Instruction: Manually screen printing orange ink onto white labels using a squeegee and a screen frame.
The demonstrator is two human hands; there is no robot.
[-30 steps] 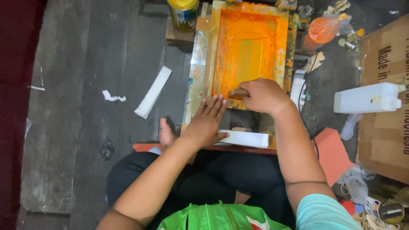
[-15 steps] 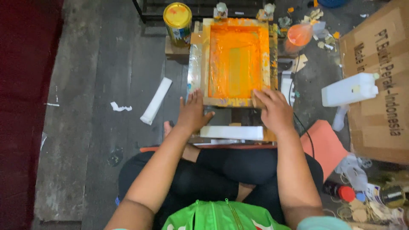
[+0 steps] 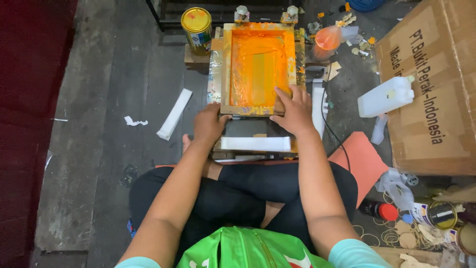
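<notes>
Gripping the near edge of a wooden printing frame [image 3: 258, 67], both hands sit at its lower corners. Left hand [image 3: 209, 125] has its fingers [image 3: 218, 118] curled narrow over the near-left corner, touching the wood. Right hand [image 3: 296, 110] has its fingers [image 3: 287, 94] spread over the near-right corner, fingertips reaching onto the orange-inked mesh. Frame lies flat on a low stand just ahead of the person's crossed legs, hinged at 2 clamps [image 3: 267, 12] on its far side. White strip [image 3: 256, 144] lies just below the frame, between the wrists. Beyond the far-left corner stands a yellow-lidded can [image 3: 196, 27]; beyond the far-right corner, an orange-stained cup [image 3: 327, 40]. White jug [image 3: 386, 97] lies to the right, against a cardboard box [image 3: 431, 84]. Another white strip [image 3: 174, 113] lies on the floor [image 3: 99, 124] to the left.
</notes>
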